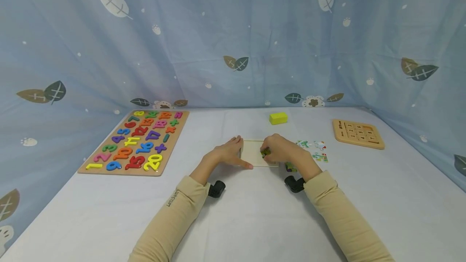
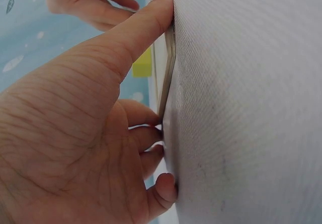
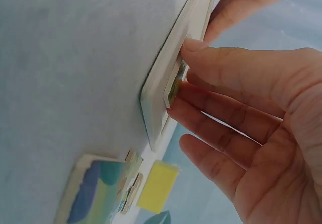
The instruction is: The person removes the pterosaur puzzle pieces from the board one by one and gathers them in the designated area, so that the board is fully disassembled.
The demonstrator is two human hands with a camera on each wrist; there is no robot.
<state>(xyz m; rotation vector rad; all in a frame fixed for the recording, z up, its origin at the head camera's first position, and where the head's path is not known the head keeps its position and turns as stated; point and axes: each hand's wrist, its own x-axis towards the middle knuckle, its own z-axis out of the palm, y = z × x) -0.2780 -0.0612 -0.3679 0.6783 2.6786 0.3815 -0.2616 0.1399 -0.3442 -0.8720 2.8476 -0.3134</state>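
A pale, flat rectangular puzzle board lies in front of me on the white cloth. My left hand spans its near left corner, thumb along the front edge and fingers against the left side. Over the board's right part, my right hand pinches a small green and dark puzzle piece between thumb and fingers. In the right wrist view this piece is tilted close over the board's surface, its picture partly hidden by the fingers. Another green and purple puzzle piece lies just under the right wrist.
Several white-edged picture pieces lie right of the right hand. A yellow-green block stands behind the board. At left lies a wooden number board with colourful numerals; at far right, a small wooden number tray.
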